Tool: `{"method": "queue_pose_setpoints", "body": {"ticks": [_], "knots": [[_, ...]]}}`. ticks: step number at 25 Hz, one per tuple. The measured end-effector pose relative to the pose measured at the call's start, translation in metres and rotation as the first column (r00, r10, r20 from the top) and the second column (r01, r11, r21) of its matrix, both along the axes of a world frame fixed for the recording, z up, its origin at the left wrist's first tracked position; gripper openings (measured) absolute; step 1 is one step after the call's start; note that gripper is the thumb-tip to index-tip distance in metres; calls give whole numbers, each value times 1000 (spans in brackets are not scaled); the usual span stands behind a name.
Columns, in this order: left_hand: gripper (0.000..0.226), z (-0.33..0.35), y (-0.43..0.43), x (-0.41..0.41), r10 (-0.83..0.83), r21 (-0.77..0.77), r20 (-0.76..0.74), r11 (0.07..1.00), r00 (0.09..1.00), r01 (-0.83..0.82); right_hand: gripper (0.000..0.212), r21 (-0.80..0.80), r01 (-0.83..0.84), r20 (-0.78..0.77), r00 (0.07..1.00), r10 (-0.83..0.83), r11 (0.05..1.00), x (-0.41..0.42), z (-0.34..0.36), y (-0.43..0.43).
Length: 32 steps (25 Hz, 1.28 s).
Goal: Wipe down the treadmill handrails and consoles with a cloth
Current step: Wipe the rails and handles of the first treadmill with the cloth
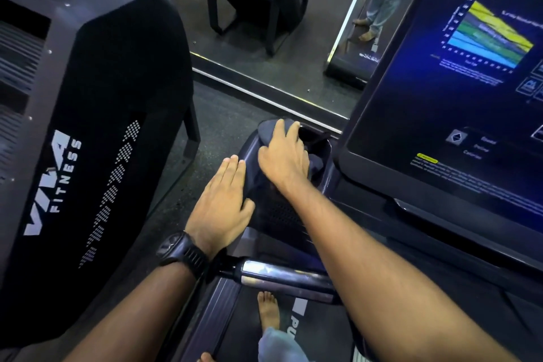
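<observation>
A dark grey cloth (271,131) lies over the left wing of the treadmill console (279,211), beside its cup holder. My right hand (283,154) lies on top of the cloth with fingers spread, pressing it onto the console. My left hand (221,200), with a black watch on the wrist, rests flat on the console's left edge with straight fingers, next to the cloth. The lit console screen (458,103) rises on the right. A chrome handrail grip (282,275) runs across below my arms.
The back of a neighbouring black machine (88,126) marked VIVA FITNESS fills the left. A mirror (279,38) ahead reflects gym gear and a person's legs. My bare foot (269,311) stands on the treadmill belt.
</observation>
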<state>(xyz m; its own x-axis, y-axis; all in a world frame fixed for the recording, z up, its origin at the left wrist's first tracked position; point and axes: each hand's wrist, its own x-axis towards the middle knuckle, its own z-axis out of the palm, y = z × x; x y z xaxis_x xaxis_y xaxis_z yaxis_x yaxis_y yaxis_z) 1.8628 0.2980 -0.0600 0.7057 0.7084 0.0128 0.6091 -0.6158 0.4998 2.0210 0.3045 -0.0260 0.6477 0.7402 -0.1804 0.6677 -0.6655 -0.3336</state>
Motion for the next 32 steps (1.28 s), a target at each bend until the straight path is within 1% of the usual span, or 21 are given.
{"method": "queue_pose_setpoints", "body": {"ticks": [3,4,6,7,8,10,11,13,15,17,18,20,21,23,25,27,28,29,30,31,32], "knots": [[76,-2,4,3,-12,7,-13,1000,1000,12,79,-133,-160,39,985,166,978,-9,8,-20],[77,-2,4,3,-8,3,-19,1000,1000,8,76,-180,-204,56,975,217,962,-6,15,-27],[76,-2,2,1,5,-5,-21,1000,1000,-5,58,-220,-249,112,954,278,943,4,24,-40],[76,-1,2,1,5,-5,-22,1000,1000,-5,48,-176,-220,130,961,244,959,7,27,-44],[75,-1,1,0,-2,-2,-26,1000,1000,1,40,-86,-137,120,982,147,987,10,30,-46],[74,0,0,1,-9,19,-21,1000,1000,9,35,93,105,57,992,-111,990,17,29,-31],[73,0,0,1,-13,29,-20,999,1000,14,35,112,208,15,977,-211,972,18,28,-19],[73,1,-1,1,-18,40,-32,999,999,19,40,83,342,-91,938,-335,936,13,20,2],[72,0,-2,1,-17,46,-40,999,999,19,46,44,358,-175,922,-345,933,7,11,10],[72,0,-1,2,-30,58,-49,998,998,33,49,-20,251,-173,952,-250,968,9,10,3],[72,0,0,4,-35,65,-55,997,998,38,49,-58,167,-143,974,-174,984,12,11,-4],[73,0,0,6,-38,72,-70,996,997,43,47,-128,-26,1,1000,26,991,13,10,-21],[73,0,1,6,-40,76,-75,996,996,45,47,-160,-120,103,985,137,980,11,9,-29],[73,1,1,6,-41,78,-75,996,996,47,46,-217,-256,238,922,305,942,11,8,-40],[72,2,0,4,-49,78,-73,995,996,55,41,-321,-330,333,838,432,888,16,10,-49],[71,3,0,2,-57,85,-68,994,996,63,47,-444,-366,495,661,564,818,20,6,-65],[71,3,-1,2,-57,90,-67,994,996,63,53,-495,-371,554,563,614,786,20,2,-75],[71,3,-1,1,-56,95,-67,993,996,63,59,-544,-378,572,485,661,749,20,-2,-84],[70,3,-1,1,-59,98,-68,993,996,65,64,-580,-398,559,441,702,711,19,-4,-89],[70,3,-2,2,-63,97,-72,993,995,70,69,-584,-422,539,437,720,694,18,-4,-90],[70,4,-3,2,-61,95,-72,993,996,68,73,-553,-429,532,477,699,714,18,0,-83]]}}
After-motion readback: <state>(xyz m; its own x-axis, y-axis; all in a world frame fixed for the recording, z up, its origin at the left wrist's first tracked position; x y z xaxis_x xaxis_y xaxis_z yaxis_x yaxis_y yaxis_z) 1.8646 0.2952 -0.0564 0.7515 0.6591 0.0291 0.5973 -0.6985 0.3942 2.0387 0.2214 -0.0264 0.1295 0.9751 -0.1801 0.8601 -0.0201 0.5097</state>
